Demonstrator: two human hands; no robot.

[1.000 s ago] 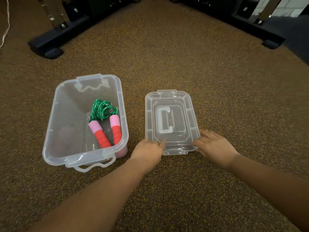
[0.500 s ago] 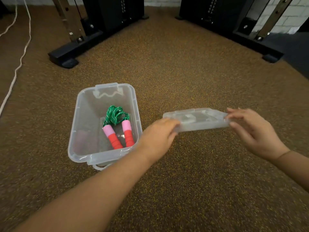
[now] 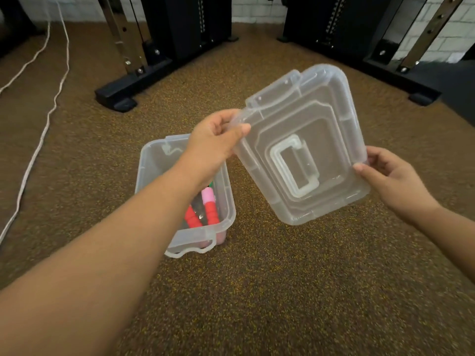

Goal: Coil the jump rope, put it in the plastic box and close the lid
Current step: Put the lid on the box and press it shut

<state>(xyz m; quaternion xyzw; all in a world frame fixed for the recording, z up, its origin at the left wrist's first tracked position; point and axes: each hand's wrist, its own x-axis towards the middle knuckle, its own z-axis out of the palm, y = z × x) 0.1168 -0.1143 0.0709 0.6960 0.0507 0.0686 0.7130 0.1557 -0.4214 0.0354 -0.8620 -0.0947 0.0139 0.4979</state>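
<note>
With the jump rope [image 3: 205, 210] already in the plastic box [image 3: 226, 201] below the left hand [image 3: 213, 142], both hands, the right hand [image 3: 385, 176] included, pinch opposite edges of the raised lid [image 3: 303, 147], which should be levelled, squared over the rim, then pressed down evenly.

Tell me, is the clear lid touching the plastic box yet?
Apart. The head view shows the lid held in the air by both hands, with carpet visible between it and the box.
</note>
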